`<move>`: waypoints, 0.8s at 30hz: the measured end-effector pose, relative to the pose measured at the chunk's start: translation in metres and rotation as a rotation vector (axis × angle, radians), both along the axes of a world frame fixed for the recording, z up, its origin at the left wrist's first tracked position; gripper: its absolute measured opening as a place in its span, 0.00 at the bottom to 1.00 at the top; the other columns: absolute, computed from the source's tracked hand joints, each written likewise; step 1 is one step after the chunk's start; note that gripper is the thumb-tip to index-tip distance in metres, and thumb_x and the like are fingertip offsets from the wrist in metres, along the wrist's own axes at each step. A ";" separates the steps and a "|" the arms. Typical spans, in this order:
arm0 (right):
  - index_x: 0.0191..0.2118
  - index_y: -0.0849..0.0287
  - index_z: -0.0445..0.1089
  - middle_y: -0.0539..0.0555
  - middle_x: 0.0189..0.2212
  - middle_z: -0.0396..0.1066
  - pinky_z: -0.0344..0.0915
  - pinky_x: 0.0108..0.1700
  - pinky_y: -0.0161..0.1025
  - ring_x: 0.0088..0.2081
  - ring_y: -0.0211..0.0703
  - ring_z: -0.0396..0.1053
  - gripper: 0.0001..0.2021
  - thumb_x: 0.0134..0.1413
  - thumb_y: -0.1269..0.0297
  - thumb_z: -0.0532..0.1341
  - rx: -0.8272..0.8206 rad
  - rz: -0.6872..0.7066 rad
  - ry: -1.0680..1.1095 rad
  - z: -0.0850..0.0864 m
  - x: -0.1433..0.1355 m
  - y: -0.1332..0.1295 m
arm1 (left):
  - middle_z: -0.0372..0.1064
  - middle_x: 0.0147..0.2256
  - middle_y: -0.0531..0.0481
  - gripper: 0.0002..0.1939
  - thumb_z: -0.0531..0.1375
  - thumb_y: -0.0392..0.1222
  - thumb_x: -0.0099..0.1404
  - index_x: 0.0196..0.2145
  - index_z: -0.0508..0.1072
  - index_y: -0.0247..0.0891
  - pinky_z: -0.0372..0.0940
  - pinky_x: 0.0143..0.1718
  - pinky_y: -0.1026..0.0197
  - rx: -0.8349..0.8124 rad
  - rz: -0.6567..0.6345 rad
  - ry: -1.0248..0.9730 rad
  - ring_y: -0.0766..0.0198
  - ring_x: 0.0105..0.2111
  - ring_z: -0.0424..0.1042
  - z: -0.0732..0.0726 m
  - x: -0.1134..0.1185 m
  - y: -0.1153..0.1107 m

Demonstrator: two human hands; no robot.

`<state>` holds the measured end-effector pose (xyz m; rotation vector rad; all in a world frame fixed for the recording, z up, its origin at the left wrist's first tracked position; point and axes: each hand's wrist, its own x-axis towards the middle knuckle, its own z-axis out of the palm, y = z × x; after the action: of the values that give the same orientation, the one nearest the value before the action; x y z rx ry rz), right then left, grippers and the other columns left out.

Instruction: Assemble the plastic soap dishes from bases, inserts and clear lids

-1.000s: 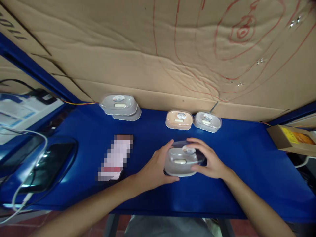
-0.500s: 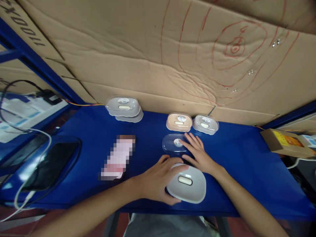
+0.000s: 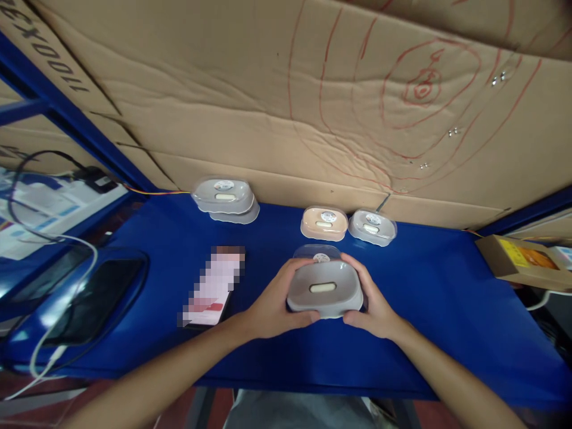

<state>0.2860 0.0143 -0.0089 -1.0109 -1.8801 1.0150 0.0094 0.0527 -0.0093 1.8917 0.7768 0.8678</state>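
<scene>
A grey oval container (image 3: pixel 323 301) with a pale bar in the middle of its top is held level between both hands. My left hand (image 3: pixel 279 301) grips its left end, thumb along the near edge. Around the right end, my right hand (image 3: pixel 369 304) curls with its thumb at the near edge too. Just behind the container, a clear plastic cover (image 3: pixel 308 253) with a round white sticker shows only in part. Farther back stand an orange container (image 3: pixel 324 223) and a grey container (image 3: pixel 372 227), both under clear covers.
Two stacked grey containers (image 3: pixel 226 199) stand at the back left of the blue table (image 3: pixel 429 298). A phone (image 3: pixel 214 286) with a blurred-out screen lies left of my hands. Dark devices (image 3: pixel 100 301) and cables lie far left; a cardboard box (image 3: pixel 518 262) is far right.
The grey container has moved up and slightly left, now partly covering the clear cover. My right hand has left the cover and taken hold of the container's right end.
</scene>
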 end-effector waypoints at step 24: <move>0.52 0.51 0.69 0.48 0.31 0.72 0.64 0.31 0.37 0.30 0.43 0.69 0.13 0.70 0.50 0.59 -0.328 -0.002 -0.530 0.047 0.092 0.017 | 0.68 0.60 0.36 0.37 0.72 0.58 0.58 0.60 0.68 0.42 0.63 0.62 0.42 0.379 -0.147 0.422 0.40 0.60 0.69 0.013 -0.004 -0.005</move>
<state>0.3776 0.0313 0.0381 -1.5971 -2.1657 1.1594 0.0053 0.0475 0.0034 2.4838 0.7423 0.5540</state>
